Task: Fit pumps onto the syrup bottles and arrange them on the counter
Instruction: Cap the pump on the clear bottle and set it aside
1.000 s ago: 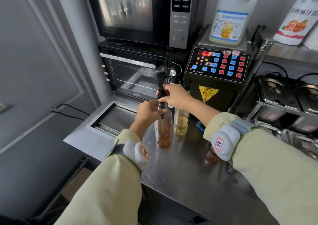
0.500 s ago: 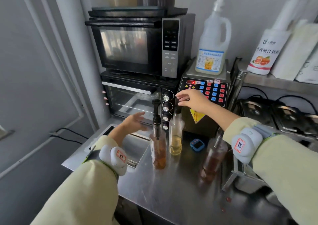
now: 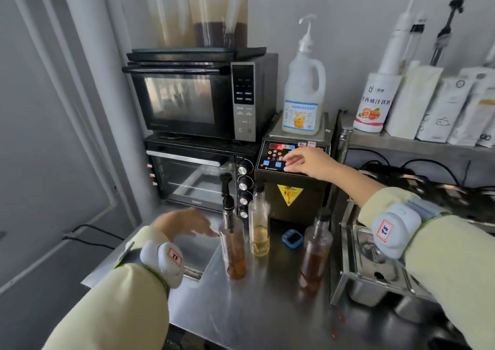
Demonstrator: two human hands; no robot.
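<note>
Three glass syrup bottles stand on the steel counter. The left bottle holds amber syrup and carries a black pump. Behind it, the middle bottle holds pale yellow syrup and has no pump. The right bottle holds brown syrup under a dark cap. My left hand hovers open just left of the pumped bottle, blurred, touching nothing. My right hand is raised with fingers spread in front of the dispenser's button panel, holding nothing.
A microwave sits on a toaster oven at the back left. A large pump jug stands on the dispenser. A shelf at right carries pump bottles and cartons. Steel pans sit at right, a blue timer between bottles, a recessed bin at left.
Both hands let go of the pump and left bottle. My left hand drew back to the left; my right hand rose to the dispenser panel. The view tilted upward.
</note>
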